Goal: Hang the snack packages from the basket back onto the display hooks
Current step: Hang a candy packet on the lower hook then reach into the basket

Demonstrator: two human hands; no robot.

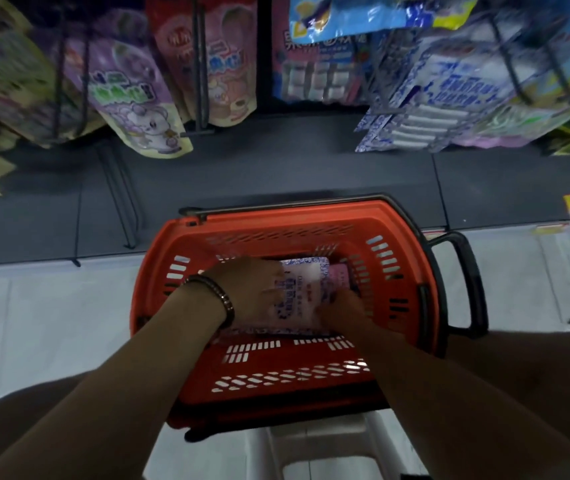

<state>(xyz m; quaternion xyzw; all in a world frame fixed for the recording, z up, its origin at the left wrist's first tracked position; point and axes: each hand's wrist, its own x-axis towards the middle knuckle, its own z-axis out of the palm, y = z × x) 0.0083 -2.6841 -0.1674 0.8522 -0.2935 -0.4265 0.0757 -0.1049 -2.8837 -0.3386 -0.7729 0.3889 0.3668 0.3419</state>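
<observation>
Both my hands are down inside the orange basket (159,282). A white snack package with a blue pattern (302,289) lies on top in it. My left hand (254,291), with a dark bracelet on the wrist, grips the package's left edge. My right hand (344,308) holds its lower right corner. A pink package (340,277) shows under it at the right. Matching white-and-blue packages (425,109) hang from display hooks (505,53) at the upper right.
The basket stands on a white stool (314,448) on a pale tiled floor. A dark base shelf (276,174) runs below the display. Purple (131,98), red and pink, and blue packages hang in rows above. The basket's black handle (463,282) sticks out to the right.
</observation>
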